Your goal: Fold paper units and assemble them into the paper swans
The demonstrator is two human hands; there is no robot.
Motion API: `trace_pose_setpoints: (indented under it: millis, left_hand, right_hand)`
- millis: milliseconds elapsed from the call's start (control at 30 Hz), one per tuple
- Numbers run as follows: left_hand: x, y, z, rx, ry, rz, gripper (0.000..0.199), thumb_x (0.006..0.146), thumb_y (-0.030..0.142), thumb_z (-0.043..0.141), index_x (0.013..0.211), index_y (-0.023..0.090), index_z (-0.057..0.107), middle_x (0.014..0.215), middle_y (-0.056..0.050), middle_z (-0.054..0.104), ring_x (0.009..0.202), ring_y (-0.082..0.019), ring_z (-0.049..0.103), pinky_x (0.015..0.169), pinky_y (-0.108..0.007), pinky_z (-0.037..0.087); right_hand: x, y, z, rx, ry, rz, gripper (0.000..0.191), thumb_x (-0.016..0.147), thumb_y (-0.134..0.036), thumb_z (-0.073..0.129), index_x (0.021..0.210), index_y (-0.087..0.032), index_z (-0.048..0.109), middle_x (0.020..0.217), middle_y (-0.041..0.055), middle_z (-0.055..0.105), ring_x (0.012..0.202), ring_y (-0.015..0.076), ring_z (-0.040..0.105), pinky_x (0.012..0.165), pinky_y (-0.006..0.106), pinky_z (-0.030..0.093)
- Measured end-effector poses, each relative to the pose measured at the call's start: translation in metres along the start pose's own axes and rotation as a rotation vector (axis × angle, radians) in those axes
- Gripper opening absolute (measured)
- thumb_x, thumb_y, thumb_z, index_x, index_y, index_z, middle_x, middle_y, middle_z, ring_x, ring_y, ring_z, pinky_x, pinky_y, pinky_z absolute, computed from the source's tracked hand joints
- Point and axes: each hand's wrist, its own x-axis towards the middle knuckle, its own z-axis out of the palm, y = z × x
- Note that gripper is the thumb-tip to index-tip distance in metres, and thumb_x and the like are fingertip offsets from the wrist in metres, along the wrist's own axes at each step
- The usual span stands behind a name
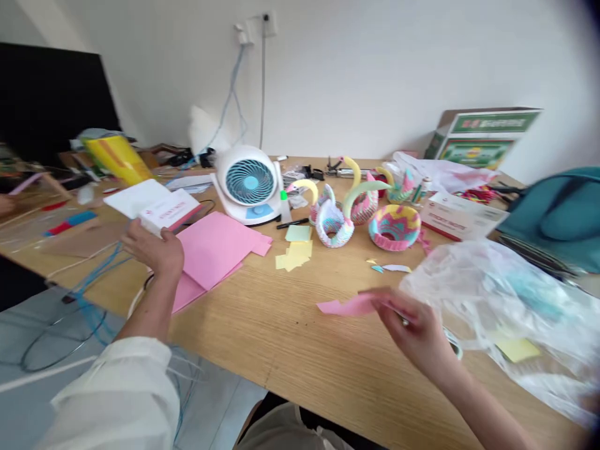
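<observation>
Closed around the near end of a white box with red edging (169,208), my left hand (154,247) is at the left, beside pink sheets (213,250). A strip of pink paper (349,306) is pinched in my right hand (407,319) over the wooden table (290,337). Something metallic shows at that hand's fingers, too small to make out. Yellow and green sticky notes (297,247) lie between the hands. Behind them stand folded-paper swans (334,225) and a round paper bowl (394,226).
A white fan (250,181) stands at the back. At the right are a plastic bag (497,294), a sticky note box (462,215) and a teal bag (562,219). Blue cables (96,281) hang at the left edge. Part of another person's hand shows at far left.
</observation>
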Motion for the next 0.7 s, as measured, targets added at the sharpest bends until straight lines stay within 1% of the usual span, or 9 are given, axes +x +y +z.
trace_pose_setpoints:
  millis: [67, 100, 200, 267, 367, 400, 500, 600, 700]
  left_hand:
    - [0.008, 0.012, 0.034, 0.013, 0.24, -0.026, 0.032, 0.087, 0.009, 0.056, 0.118, 0.006, 0.052, 0.125, -0.011, 0.054, 0.109, -0.021, 0.049, 0.1, -0.039, 0.04]
    - [0.012, 0.024, 0.055, -0.023, 0.285, -0.037, 0.024, 0.085, 0.009, 0.057, 0.109, 0.007, 0.057, 0.117, -0.009, 0.059, 0.107, -0.02, 0.051, 0.1, -0.038, 0.041]
    - [0.012, 0.081, 0.117, -0.429, -0.01, -0.095, 0.014, 0.091, 0.016, 0.053, 0.1, 0.012, 0.062, 0.094, -0.002, 0.066, 0.092, -0.014, 0.06, 0.088, -0.031, 0.047]
    - [-0.004, 0.123, 0.149, -0.637, -0.316, -0.097, 0.017, 0.09, 0.027, 0.057, 0.1, 0.016, 0.063, 0.092, -0.003, 0.069, 0.087, -0.015, 0.064, 0.075, -0.027, 0.048]
    - [-0.048, 0.16, 0.18, -0.656, -0.801, 0.092, 0.025, 0.088, 0.04, 0.062, 0.097, 0.017, 0.067, 0.096, -0.006, 0.071, 0.09, -0.017, 0.066, 0.079, -0.029, 0.051]
    - [-0.064, 0.163, 0.187, -0.629, -0.943, 0.142, 0.029, 0.088, 0.043, 0.063, 0.102, 0.018, 0.066, 0.097, -0.006, 0.072, 0.092, -0.019, 0.067, 0.08, -0.031, 0.052]
    - [-0.105, 0.157, 0.2, -0.606, -1.178, 0.196, 0.037, 0.084, 0.043, 0.068, 0.112, 0.019, 0.064, 0.1, -0.008, 0.072, 0.092, -0.02, 0.068, 0.079, -0.032, 0.053]
    - [-0.124, 0.15, 0.205, -0.63, -1.282, 0.188, 0.045, 0.082, 0.037, 0.071, 0.122, 0.021, 0.058, 0.101, -0.007, 0.072, 0.092, -0.02, 0.068, 0.077, -0.032, 0.053]
    - [-0.128, 0.152, 0.207, -0.651, -1.308, 0.097, 0.043, 0.084, 0.032, 0.068, 0.123, 0.02, 0.054, 0.088, -0.004, 0.072, 0.078, -0.019, 0.068, 0.066, -0.029, 0.051]
  right_hand:
    - [0.02, 0.008, -0.002, 0.177, 0.19, 0.25, 0.026, 0.09, -0.04, 0.061, 0.082, -0.019, 0.073, 0.078, 0.005, 0.072, 0.073, 0.0228, 0.068, 0.066, 0.033, 0.056]
    - [0.029, 0.013, -0.003, 0.299, 0.249, 0.34, 0.029, 0.086, -0.044, 0.067, 0.075, -0.018, 0.071, 0.074, 0.0042, 0.07, 0.071, 0.0219, 0.067, 0.066, 0.033, 0.057]
    - [0.051, 0.027, -0.001, 0.644, 0.371, 0.46, 0.032, 0.071, -0.048, 0.08, 0.076, -0.017, 0.07, 0.077, 0.0041, 0.07, 0.074, 0.02, 0.066, 0.07, 0.033, 0.058]
    - [0.059, 0.033, 0.001, 0.748, 0.414, 0.474, 0.034, 0.067, -0.046, 0.083, 0.081, -0.017, 0.071, 0.081, 0.0045, 0.071, 0.076, 0.0187, 0.066, 0.071, 0.032, 0.058]
    - [0.062, 0.042, 0.003, 0.774, 0.451, 0.455, 0.034, 0.068, -0.044, 0.083, 0.086, -0.018, 0.071, 0.084, 0.0047, 0.072, 0.077, 0.0184, 0.066, 0.072, 0.032, 0.058]
    - [0.062, 0.045, 0.003, 0.762, 0.451, 0.444, 0.034, 0.068, -0.044, 0.083, 0.087, -0.018, 0.071, 0.084, 0.0045, 0.072, 0.077, 0.0184, 0.066, 0.073, 0.033, 0.058]
    - [0.061, 0.055, 0.003, 0.677, 0.426, 0.397, 0.033, 0.07, -0.044, 0.082, 0.088, -0.019, 0.071, 0.082, 0.0029, 0.072, 0.075, 0.0178, 0.065, 0.073, 0.032, 0.056]
    - [0.061, 0.06, 0.002, 0.609, 0.399, 0.372, 0.034, 0.073, -0.045, 0.081, 0.091, -0.018, 0.07, 0.084, 0.0029, 0.072, 0.074, 0.0179, 0.064, 0.072, 0.032, 0.053]
    - [0.062, 0.058, 0.001, 0.581, 0.381, 0.367, 0.036, 0.076, -0.046, 0.078, 0.096, -0.018, 0.068, 0.085, 0.0028, 0.071, 0.073, 0.0167, 0.062, 0.068, 0.03, 0.05]
